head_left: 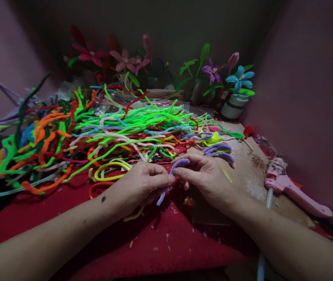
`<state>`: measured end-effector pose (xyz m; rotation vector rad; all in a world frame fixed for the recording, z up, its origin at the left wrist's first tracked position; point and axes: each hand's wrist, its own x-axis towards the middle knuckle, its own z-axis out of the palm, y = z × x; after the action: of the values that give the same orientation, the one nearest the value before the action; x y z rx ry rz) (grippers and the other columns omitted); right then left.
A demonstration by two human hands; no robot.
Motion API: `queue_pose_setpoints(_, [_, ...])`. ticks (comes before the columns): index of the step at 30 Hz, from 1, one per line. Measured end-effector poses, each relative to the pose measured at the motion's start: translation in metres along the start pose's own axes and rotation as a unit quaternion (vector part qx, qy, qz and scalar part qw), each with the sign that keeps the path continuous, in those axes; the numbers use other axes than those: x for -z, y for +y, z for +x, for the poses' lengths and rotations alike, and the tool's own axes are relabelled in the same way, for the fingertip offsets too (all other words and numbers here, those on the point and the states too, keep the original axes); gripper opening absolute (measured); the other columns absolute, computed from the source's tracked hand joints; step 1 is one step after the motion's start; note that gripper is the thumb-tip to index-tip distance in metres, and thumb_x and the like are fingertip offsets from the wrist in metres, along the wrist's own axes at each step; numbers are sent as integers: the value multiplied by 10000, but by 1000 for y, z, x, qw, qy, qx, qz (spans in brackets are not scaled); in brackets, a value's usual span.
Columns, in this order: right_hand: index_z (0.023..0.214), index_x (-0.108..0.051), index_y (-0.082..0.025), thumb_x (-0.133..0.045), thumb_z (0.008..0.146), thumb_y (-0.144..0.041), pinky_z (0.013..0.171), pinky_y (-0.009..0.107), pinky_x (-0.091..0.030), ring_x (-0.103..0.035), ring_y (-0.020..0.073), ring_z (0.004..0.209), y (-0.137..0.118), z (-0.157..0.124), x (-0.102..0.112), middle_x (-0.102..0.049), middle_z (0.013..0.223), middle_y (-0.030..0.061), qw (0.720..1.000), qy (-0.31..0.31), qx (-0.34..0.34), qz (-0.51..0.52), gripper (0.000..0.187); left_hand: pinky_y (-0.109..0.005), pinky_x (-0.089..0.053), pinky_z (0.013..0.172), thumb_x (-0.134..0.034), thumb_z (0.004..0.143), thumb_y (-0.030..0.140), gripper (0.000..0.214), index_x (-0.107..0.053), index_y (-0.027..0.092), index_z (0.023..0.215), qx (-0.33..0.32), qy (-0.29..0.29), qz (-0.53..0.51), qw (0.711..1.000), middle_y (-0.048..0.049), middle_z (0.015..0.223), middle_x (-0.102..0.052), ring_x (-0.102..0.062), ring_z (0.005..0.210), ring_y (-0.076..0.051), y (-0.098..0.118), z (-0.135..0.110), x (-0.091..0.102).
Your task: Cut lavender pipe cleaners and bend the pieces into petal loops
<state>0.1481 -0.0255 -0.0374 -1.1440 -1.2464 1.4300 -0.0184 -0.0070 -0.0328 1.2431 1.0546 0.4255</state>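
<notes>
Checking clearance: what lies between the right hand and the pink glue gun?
Head view: only a bare stretch of the cardboard sheet separates the right hand from the glue gun.

A loose heap of multicoloured pipe cleaners (96,132) covers the red worktop (160,242). Finished pipe-cleaner flowers (125,60) stand along the back; a blue flower (239,80) rises from a white pot (233,106). A pink glue gun (289,187) lies on cardboard (248,171).
</notes>
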Motion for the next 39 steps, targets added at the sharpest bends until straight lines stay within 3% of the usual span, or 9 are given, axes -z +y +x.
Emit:
queue_pose_setpoints(5, [689,-622,-152,-609,731,-185,423,177,-359,-457,58,442,-9,-2,1,-531,511,-52,995,40,-3,-90,55,-190,-135,337,-627,734,341,301,-517,144,535,21,-34,-47,998,52,376,-409,-273,317,-33,1,2,5])
queue_pose_setpoints(9, [696,-641,-147,-611,724,-147,518,190,-408,-516,71,538,-9,-2,2,-594,595,-32,989,62,63,-117,41,-192,-109,336,-628,729,313,275,-517,149,539,55,-80,-123,988,56,365,-379,-247,310,-36,2,4,11])
queue_pose_setpoints(14, [785,-658,-172,-640,702,-143,583,209,-451,-582,97,623,-1,-2,2,-662,693,-21,980,48,130,-139,89,-187,-113,346,-663,709,302,270,-505,147,555,29,-49,-104,993,59,385,-393,-254,324,-29,0,4,11])
queue_pose_setpoints(22, [704,-682,-161,-652,716,-179,488,189,-420,-523,75,507,-4,-4,3,-620,568,-27,974,93,123,-165,38,-187,-142,363,-667,707,297,252,-494,152,595,24,-76,-126,989,66,409,-375,-242,352,-31,-2,5,14])
queue_pose_setpoints(26, [830,-687,-162,-607,762,-267,432,196,-416,-525,81,455,-2,-2,3,-631,575,-15,984,75,67,-149,149,-189,-152,379,-663,707,281,212,-517,152,624,-13,-24,-107,994,75,405,-344,-244,366,-33,-1,5,14])
queue_pose_setpoints(29, [982,-641,-178,-583,775,-248,470,206,-444,-552,90,514,2,0,3,-642,663,-9,988,57,68,-129,226,-186,-160,390,-661,714,291,226,-514,146,621,-48,28,-78,995,74,425,-354,-264,386,-30,2,3,12])
queue_pose_setpoints(34, [800,-632,-178,-539,799,-246,489,210,-425,-523,90,547,4,2,3,-588,656,-12,984,47,91,-144,115,-184,-184,395,-641,733,315,229,-523,147,631,-78,71,-23,994,71,447,-389,-291,392,-30,7,3,13])
queue_pose_setpoints(39, [790,-626,-183,-533,798,-257,460,207,-391,-499,86,500,-1,1,4,-597,638,-12,978,83,85,-173,119,-183,-209,416,-626,748,364,268,-523,149,626,-101,93,41,990,63,473,-397,-306,423,-36,6,0,14])
